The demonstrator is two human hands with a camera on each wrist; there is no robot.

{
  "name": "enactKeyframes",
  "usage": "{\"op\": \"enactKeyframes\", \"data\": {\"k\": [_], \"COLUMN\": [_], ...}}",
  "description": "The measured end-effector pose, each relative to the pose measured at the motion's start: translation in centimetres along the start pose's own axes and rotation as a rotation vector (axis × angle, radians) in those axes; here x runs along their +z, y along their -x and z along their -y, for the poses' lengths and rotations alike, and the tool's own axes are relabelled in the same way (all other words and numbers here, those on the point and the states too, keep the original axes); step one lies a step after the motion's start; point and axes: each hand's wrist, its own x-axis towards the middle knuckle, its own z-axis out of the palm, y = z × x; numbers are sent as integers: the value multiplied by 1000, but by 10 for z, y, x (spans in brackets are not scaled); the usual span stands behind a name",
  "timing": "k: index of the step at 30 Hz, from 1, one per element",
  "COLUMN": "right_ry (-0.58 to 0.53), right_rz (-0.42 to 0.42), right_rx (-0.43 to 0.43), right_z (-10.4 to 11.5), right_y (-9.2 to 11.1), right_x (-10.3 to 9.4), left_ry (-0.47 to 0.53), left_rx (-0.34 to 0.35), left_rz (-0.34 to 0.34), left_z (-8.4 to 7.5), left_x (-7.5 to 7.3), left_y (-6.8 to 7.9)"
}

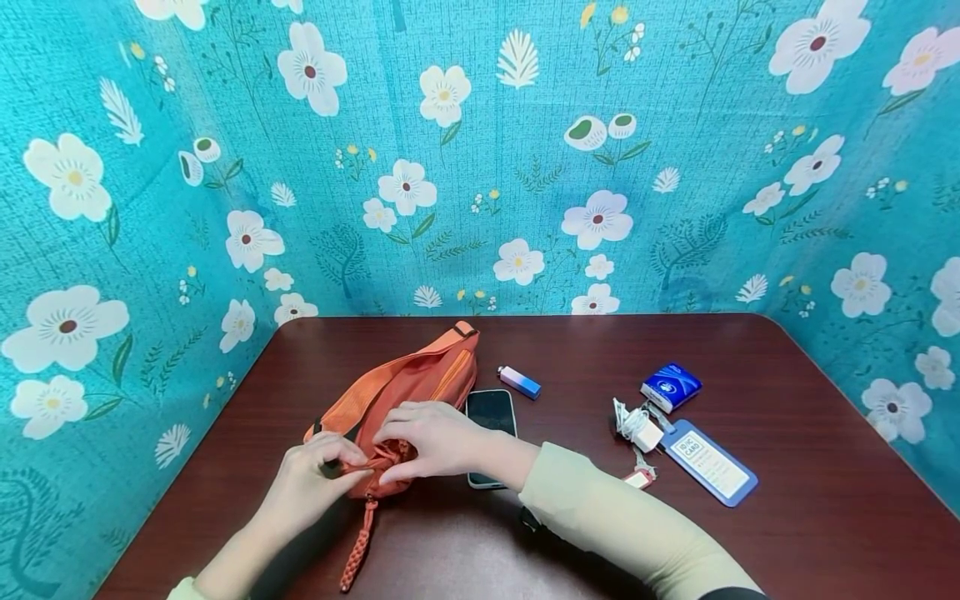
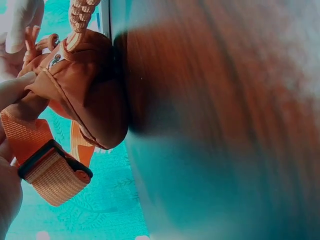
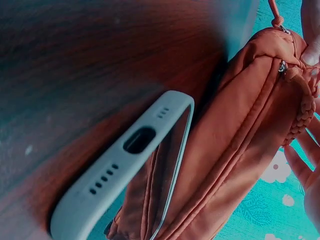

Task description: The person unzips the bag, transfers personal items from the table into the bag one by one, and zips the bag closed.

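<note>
An orange-red sling bag lies on the table, left of centre, with its wide strap along the far side. At its near end my left hand pinches the fabric between thumb and fingers. From the right, my right hand reaches over the bag, its fingers and thumb curled onto the gathered cloth by the zip. Part of that grip is hidden behind the hand. One braided zip pull hangs toward the table's near side; another braided pull shows beside the fingers in the right wrist view.
A phone in a pale case lies against the bag, partly under my right forearm. Beyond it is a small pink-to-blue stick. Further right are a blue tissue pack, a white charger with cable, a red-edged tag and a blue card holder.
</note>
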Motion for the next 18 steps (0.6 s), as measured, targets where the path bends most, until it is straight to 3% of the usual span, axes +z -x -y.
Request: {"op": "enactKeyframes", "data": {"k": [11, 18], "right_ry": [-35, -33], "right_rz": [-11, 52], "right_rx": [-15, 11], "right_z": [-3, -3], "right_y": [1, 2], "right_x": [-1, -6], "left_ry": [4, 3], "left_rx": [0, -6], "left_rz": [-3, 2], "left_z": [0, 0], "left_x": [0, -1], "left_y": [1, 2]}}
